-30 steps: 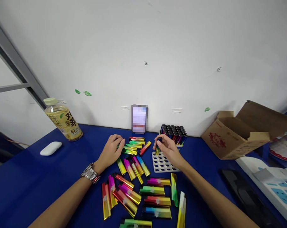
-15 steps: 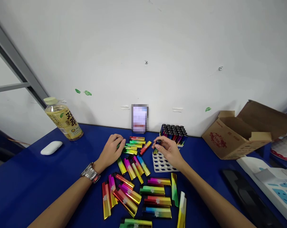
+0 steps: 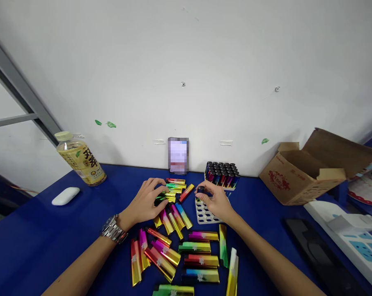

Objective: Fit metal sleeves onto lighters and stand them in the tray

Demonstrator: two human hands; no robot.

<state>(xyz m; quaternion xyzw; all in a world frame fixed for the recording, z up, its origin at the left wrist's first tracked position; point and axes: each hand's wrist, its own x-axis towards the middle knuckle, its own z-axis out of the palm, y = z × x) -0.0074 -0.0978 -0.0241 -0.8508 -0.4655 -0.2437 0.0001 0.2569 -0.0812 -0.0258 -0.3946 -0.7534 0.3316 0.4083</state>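
Compared with a second ago, the black-ended stick (image 3: 200, 189) in the right hand (image 3: 215, 199) sits lower, and the left hand (image 3: 149, 201) reaches farther over the loose sticks, its fingers more spread. Take the white tray (image 3: 208, 222) as the dial's centre, with 12 toward the wall.

Nearest, at 7 o'clock, lies a green-and-gold stick (image 3: 173, 291). Four sideways sticks (image 3: 201, 260) run in a column at 6, two lengthwise ones lie at 5, and a crossed group (image 3: 159, 259) rests at 8. At 4, a black slab (image 3: 315, 246) lies beside a white power strip (image 3: 355, 234).

The right hand pinches its stick near upright by the tray's 11 o'clock corner; the fingers hide whether its lower end is in a hole. At 9, the left hand has thumb and fingers parted among metallic sticks (image 3: 175, 187); I cannot tell whether it grips one. Farther left is a white case (image 3: 65, 196).

On the blue tabletop (image 3: 81, 234) beyond, a bottle (image 3: 81, 158) leans at 10, a blurred screen (image 3: 178, 156) stands at 11, a filled rack (image 3: 229, 188) at 1, and an open cardboard box (image 3: 278, 181) at 2, before the wall (image 3: 186, 61).
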